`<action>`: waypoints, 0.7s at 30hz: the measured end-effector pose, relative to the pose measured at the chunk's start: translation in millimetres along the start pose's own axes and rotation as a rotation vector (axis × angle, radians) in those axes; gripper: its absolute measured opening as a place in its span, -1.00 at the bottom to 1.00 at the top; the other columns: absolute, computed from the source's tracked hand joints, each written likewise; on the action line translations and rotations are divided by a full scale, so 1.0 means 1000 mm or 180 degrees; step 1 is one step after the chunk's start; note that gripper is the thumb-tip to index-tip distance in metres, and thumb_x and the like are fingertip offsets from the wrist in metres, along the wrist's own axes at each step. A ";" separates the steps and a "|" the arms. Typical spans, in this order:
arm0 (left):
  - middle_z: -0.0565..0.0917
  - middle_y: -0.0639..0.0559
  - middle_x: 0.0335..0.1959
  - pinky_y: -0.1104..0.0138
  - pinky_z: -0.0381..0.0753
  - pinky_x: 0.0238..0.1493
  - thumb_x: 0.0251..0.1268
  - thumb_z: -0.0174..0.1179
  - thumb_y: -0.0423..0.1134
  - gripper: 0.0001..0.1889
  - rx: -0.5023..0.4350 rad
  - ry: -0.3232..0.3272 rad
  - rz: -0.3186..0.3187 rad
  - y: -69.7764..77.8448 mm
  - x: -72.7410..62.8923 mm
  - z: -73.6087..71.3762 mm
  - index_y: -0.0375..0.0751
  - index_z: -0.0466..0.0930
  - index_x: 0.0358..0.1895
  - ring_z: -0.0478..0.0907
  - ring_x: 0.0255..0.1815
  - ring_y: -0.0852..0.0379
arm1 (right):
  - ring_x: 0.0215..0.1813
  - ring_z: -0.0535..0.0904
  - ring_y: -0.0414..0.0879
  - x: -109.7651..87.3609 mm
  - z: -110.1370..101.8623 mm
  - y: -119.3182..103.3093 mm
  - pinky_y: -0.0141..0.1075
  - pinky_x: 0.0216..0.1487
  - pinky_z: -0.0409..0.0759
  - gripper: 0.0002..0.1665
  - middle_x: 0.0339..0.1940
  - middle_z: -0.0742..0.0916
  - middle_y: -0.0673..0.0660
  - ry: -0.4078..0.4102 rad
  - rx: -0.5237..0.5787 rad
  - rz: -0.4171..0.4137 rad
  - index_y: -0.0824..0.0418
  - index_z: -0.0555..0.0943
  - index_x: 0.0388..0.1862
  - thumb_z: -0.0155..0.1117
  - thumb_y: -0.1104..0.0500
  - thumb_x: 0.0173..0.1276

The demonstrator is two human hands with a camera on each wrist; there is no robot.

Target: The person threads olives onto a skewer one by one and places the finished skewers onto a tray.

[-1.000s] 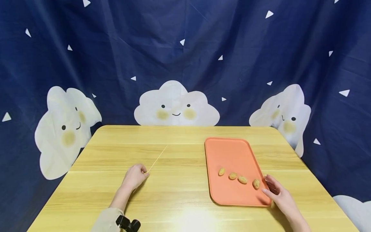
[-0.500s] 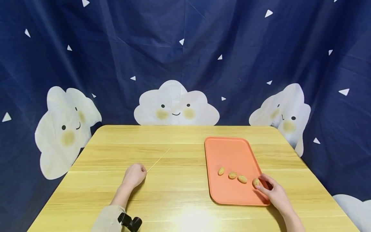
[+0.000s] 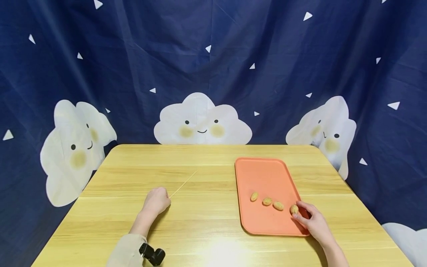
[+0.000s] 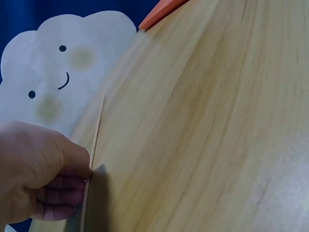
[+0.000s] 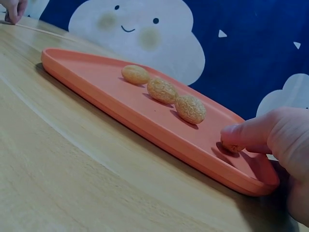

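Observation:
My left hand (image 3: pixel 156 200) pinches a thin wooden skewer (image 4: pixel 98 123) between thumb and fingers at the left of the table. The far end of the skewer points away and to the right. On the right, my right hand (image 3: pixel 315 222) pinches a small golden-brown oval ball with wrinkled skin (image 3: pixel 294 209) between thumb and fingers, low over the orange tray (image 3: pixel 260 174). In the right wrist view, the thumb covers much of that ball (image 5: pixel 231 147). Three similar balls (image 5: pixel 190 109) lie in a loose row on the tray, to its left.
The light wood table (image 3: pixel 207 230) reaches to a dark blue curtain (image 3: pixel 186 44) with printed clouds. The tray has a low raised rim. A black wrist camera (image 3: pixel 152 254) is strapped at my left sleeve.
My right hand has moved left from the tray's edge and taken hold of the rightmost ball. The skewer in my left hand has swung slightly, its far tip shifting right and nearer.

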State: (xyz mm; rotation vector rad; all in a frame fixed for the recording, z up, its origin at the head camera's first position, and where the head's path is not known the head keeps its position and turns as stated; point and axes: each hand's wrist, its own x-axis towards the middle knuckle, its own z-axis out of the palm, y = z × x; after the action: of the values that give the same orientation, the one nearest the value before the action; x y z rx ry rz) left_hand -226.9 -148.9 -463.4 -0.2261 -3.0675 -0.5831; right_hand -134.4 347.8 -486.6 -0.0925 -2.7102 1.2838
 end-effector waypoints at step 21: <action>0.34 0.00 -0.67 0.27 0.29 -0.60 -0.17 0.18 -0.38 -0.76 0.0165 -0.0241 -0.0032 0.005 0.003 -0.003 -0.16 0.28 -0.74 0.27 -0.60 0.07 | 0.24 0.29 0.23 0.002 0.000 0.001 -0.71 -0.07 0.15 -0.38 0.16 0.49 0.41 -0.0038 -0.0054 0.0057 0.42 0.45 0.17 0.33 0.12 0.21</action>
State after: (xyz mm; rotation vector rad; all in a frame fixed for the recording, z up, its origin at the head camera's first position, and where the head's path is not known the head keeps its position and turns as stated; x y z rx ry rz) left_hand -229.4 -144.9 -459.2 -0.2374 -3.1537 -0.5060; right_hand -136.5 348.6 -487.4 -0.1118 -2.7369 1.2701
